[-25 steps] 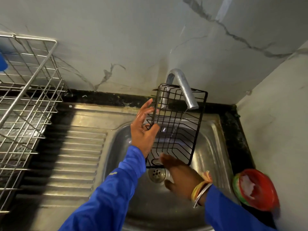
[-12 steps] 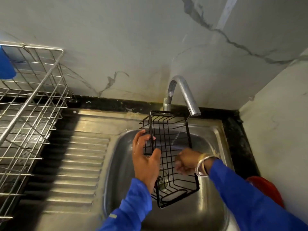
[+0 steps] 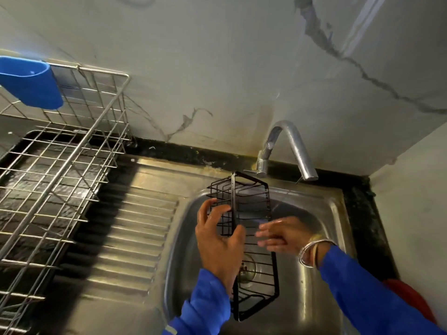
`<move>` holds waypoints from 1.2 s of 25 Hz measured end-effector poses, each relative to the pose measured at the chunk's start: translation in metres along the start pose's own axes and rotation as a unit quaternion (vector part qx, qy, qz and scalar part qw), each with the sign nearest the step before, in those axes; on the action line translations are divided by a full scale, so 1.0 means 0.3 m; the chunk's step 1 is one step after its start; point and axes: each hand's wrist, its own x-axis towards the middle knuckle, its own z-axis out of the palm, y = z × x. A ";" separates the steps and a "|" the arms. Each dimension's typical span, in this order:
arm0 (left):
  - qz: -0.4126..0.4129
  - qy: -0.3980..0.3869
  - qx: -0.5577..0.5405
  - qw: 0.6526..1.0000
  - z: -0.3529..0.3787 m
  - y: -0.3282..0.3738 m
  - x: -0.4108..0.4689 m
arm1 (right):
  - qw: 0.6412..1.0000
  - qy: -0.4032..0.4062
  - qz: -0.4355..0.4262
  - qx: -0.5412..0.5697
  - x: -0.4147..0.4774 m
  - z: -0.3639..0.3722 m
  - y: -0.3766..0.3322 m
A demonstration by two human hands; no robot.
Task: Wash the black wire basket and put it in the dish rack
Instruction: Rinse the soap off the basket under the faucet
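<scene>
The black wire basket (image 3: 251, 204) is held on edge over the steel sink (image 3: 312, 281), just left of the tap's spout. My left hand (image 3: 219, 240) grips its left rim, thumb on the near side and fingers behind the wires. My right hand (image 3: 280, 234) lies with straight fingers against the basket's wire face, blurred by motion. The steel wire dish rack (image 3: 60, 180) stands on the counter at the left.
The chrome tap (image 3: 290, 151) rises from the sink's back edge against the marble wall. A ribbed drainboard (image 3: 130, 230) lies between rack and basin. A blue plastic holder (image 3: 31, 83) hangs on the rack's top rim. A red dish (image 3: 411, 301) sits at the right.
The basket has dropped from the spout down over the basin and turned edge-on. My right hand went from a curled hold to flat fingers on the wires. The view swung left.
</scene>
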 end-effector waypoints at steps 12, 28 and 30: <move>-0.203 -0.166 -0.044 0.964 -0.012 0.009 0.003 | 0.747 0.118 -0.271 -0.596 0.122 -0.135 -0.163; -0.331 -0.289 -0.139 0.887 0.044 0.014 -0.031 | 0.783 0.030 -0.303 -0.542 0.086 -0.094 -0.255; -0.318 -0.299 -0.165 0.884 0.040 0.008 -0.014 | 0.802 0.025 -0.270 -0.533 0.065 -0.141 -0.248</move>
